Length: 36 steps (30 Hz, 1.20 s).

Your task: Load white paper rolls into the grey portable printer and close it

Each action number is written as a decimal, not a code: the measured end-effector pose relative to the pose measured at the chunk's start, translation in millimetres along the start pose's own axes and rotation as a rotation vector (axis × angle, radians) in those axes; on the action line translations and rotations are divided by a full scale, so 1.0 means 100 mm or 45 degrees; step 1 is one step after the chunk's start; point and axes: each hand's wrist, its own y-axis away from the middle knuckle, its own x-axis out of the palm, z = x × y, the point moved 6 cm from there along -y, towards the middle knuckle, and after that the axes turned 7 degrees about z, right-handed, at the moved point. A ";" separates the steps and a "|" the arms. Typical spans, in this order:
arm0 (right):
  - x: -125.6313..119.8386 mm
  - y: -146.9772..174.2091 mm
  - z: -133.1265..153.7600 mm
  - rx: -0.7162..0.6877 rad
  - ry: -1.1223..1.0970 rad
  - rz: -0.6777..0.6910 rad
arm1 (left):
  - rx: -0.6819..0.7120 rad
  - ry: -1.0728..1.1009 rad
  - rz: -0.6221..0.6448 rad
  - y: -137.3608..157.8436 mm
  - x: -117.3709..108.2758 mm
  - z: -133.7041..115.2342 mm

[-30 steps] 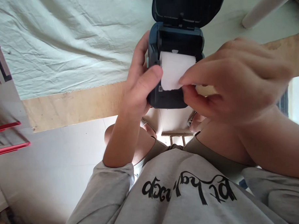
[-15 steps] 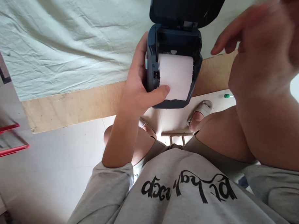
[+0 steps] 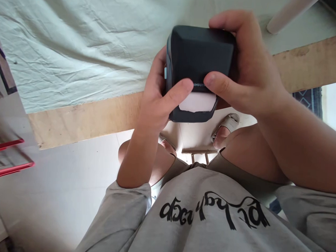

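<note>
Above the lap, the left hand (image 3: 155, 100) and right hand (image 3: 241, 73) clasp a dark label printer (image 3: 199, 64), fingers wrapped round it and both thumbs on its shut lid. Paper (image 3: 198, 102) pokes from the slot; pressing evenly should keep it straight. Beyond lie the table's wooden edge (image 3: 82, 119) and wrinkled cloth (image 3: 77, 45).
</note>
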 end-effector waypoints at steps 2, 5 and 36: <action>0.00 -0.01 0.00 0.004 -0.004 0.017 | 0.056 -0.031 -0.017 0.01 0.02 -0.02; -0.01 -0.02 0.05 -0.031 0.061 0.005 | 0.090 -0.049 0.011 0.01 0.02 0.00; -0.02 0.03 0.14 -0.214 0.219 -0.039 | 0.104 -0.047 -0.084 -0.03 0.03 -0.06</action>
